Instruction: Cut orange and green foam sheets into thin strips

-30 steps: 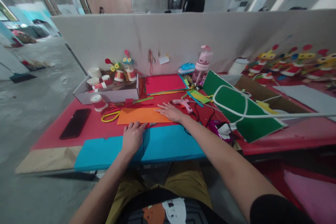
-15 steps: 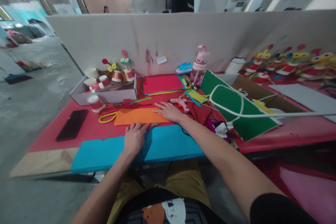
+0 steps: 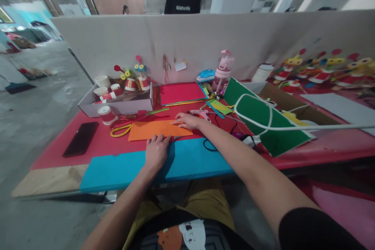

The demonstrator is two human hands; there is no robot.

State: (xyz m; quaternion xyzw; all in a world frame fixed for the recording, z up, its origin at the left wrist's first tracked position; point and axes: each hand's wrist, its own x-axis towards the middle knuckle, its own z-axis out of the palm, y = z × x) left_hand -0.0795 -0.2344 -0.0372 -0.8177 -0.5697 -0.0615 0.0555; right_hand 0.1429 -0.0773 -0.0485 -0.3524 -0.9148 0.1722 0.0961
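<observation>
Orange paper (image 3: 149, 129) lies on the red surface (image 3: 108, 144), past the blue sheet (image 3: 117, 172). The left hand (image 3: 156, 150) at its near edge and right hand (image 3: 187, 121) on top pinch nothing, grip loose. Press softly so it stays flat.

Left hand (image 3: 157, 151) palm down, fingers bent; right hand (image 3: 188, 121) farther forward.

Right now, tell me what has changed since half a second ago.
The left hand shifted right beside the orange paper; the right hand arched its fingers. Beyond the partition, a person moved left in view. The paper stayed flat, the phone in place.
</observation>
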